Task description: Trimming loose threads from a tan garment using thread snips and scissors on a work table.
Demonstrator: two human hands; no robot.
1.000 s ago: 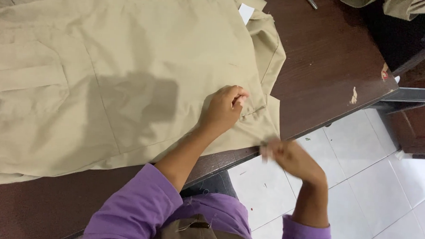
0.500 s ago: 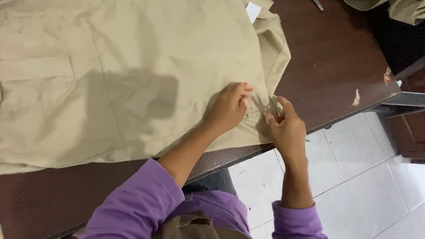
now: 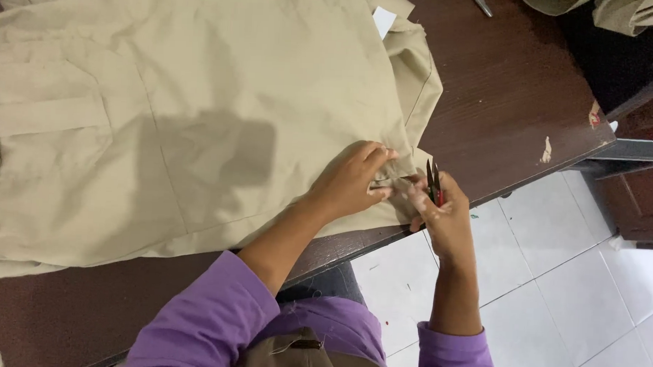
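Note:
A large beige garment point(image 3: 177, 113) lies spread flat on a dark brown wooden table point(image 3: 511, 89). My left hand point(image 3: 352, 181) presses down on the garment's lower right corner, with fingers pinching the cloth near its edge. My right hand point(image 3: 441, 213) is just to the right of it at the table's edge and grips a small pair of thread snips point(image 3: 433, 183) with dark blades and a red handle, blades pointing up and away from me beside the cloth corner. Both arms wear purple sleeves.
A white label point(image 3: 383, 21) shows at the garment's upper right. More beige cloth point(image 3: 607, 12) lies at the top right. A metal tool tip point(image 3: 482, 3) rests on the table's far side. White floor tiles point(image 3: 554, 285) lie below the table edge, a dark cabinet point(image 3: 645, 187) to the right.
My right hand rose from below the table edge to the garment's corner and now shows the snips upright beside my left hand. My left hand stayed pressed on the cloth.

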